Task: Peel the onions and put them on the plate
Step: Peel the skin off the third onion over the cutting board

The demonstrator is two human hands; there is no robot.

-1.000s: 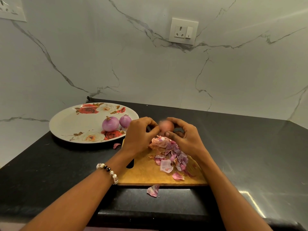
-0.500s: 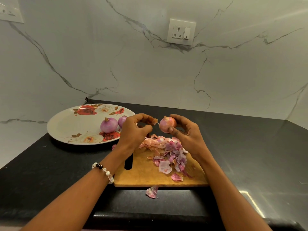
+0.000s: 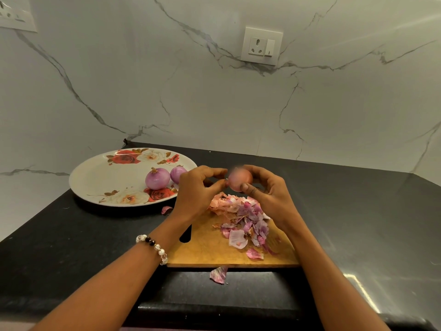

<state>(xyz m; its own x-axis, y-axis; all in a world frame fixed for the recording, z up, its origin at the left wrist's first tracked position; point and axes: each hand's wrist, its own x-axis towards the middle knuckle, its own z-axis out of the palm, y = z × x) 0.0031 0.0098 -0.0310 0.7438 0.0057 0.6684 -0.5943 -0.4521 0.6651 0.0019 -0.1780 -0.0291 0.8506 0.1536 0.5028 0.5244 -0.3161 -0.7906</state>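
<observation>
Right hand [image 3: 267, 191] cradles small pinkish round onion [image 3: 239, 179]; left hand [image 3: 199, 187] pinches its papery skin; I judge it light, firm, slippery.

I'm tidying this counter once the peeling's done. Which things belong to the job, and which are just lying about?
Part of the job:
- pinkish onion, held in the right hand
- left hand, fingertips at its skin
- two peeled purple onions
- white floral plate

Lying about:
- wooden chopping board
- heap of peels
- stray peel on the black counter
- wall socket
</observation>
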